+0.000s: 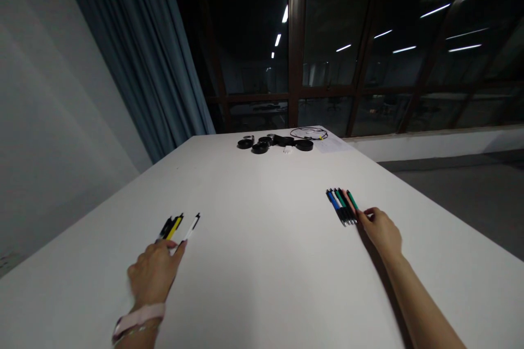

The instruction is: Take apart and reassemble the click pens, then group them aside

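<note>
My left hand (154, 268), with a pink band at the wrist, has its thumb and fingers closed at the lower end of a white pen (191, 226) with a black clip. Just left of that pen lie a yellow pen (174, 226) and a black pen (166, 227), their lower ends hidden by the hand. My right hand (382, 233) pinches the lower end of a green pen (352, 199) at the right end of a row. Beside it in the row lie several pens side by side, among them a blue pen (333, 201).
At the far end of the white table (254, 262) lie several black rolls (260, 149), a small white item (287, 150), a looped black cable (309, 133) and a paper sheet (333, 145). Beyond stand a blue curtain (143, 49) and dark windows.
</note>
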A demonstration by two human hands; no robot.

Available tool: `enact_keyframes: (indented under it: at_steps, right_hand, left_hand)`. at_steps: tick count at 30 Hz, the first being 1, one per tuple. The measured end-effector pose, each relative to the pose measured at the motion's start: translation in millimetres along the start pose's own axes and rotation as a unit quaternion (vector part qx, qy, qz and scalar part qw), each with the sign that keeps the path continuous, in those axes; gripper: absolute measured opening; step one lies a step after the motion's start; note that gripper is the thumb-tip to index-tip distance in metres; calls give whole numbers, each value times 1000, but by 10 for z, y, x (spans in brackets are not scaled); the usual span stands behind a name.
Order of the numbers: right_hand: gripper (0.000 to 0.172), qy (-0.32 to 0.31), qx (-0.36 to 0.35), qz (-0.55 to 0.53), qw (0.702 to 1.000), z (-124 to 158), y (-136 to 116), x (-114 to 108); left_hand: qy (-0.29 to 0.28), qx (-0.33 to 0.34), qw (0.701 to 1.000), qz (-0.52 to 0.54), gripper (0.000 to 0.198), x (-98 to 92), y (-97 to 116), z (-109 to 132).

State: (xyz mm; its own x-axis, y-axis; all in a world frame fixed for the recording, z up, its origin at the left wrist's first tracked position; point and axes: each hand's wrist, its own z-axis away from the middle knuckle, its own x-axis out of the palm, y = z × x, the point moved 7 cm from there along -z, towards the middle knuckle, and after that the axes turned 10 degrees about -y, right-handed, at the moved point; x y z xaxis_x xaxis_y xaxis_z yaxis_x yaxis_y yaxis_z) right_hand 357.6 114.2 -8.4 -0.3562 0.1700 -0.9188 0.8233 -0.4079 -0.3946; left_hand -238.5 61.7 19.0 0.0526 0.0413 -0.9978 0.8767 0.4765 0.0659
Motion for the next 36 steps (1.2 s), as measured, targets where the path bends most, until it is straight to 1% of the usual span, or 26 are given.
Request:
enact_keyframes:
  at_steps: [2,4,6,8,10,12,14,16,18,21,23,26,29,33,36]
  right_hand:
    - [41,3,-1,2,1000,6,-11,-8]
    - [40,8,-2,6,1000,12,-21,-21]
    - [39,17,-1,14,1000,22,-32,-50]
    - [38,33,-5,22,999,37,-56,-97]
    - [37,54,-17,22,998,62,-104,-153]
    - [35,73,-39,15,996,98,-187,-197]
    - [33,78,-69,9,994,150,-317,-207]
    - [32,69,-110,4,991,223,-499,-177]
    - [28,57,-164,-1,985,331,-724,-128]
    - [25,38,-254,-3,966,561,-1084,-51]
    - [25,12,-288,9,958,722,-1279,7]
    - [22,-29,-320,39,946,954,-1506,80]
    - [23,-62,-332,75,938,1158,-1662,157]
    - [33,-137,-357,76,921,1456,-1853,331]
    - [44,-187,-377,72,904,1689,-2009,458]
  left_hand:
    - [-4,22,1000,-1,46,-29,82,31]
    - [10,59,998,-5,42,-86,245,106]
    - [38,111,993,-9,39,-149,498,239]
    - [67,183,981,-6,34,-185,832,432]
    - [85,247,965,5,30,-175,1170,655]
    - [94,301,949,22,27,-135,1464,871]
    - [97,339,935,32,23,-87,1682,1049]
    - [99,356,929,30,20,-49,1809,1164]
    - [94,364,926,27,19,-15,1872,1224]
    - [74,371,925,30,20,37,1909,1251]
    - [62,380,922,43,23,65,1926,1261]
    - [58,394,915,66,29,73,1933,1261]
    - [61,383,919,70,33,47,1878,1198]
    - [69,353,931,66,33,-11,1724,1050]
    - [80,341,935,52,33,-37,1620,953]
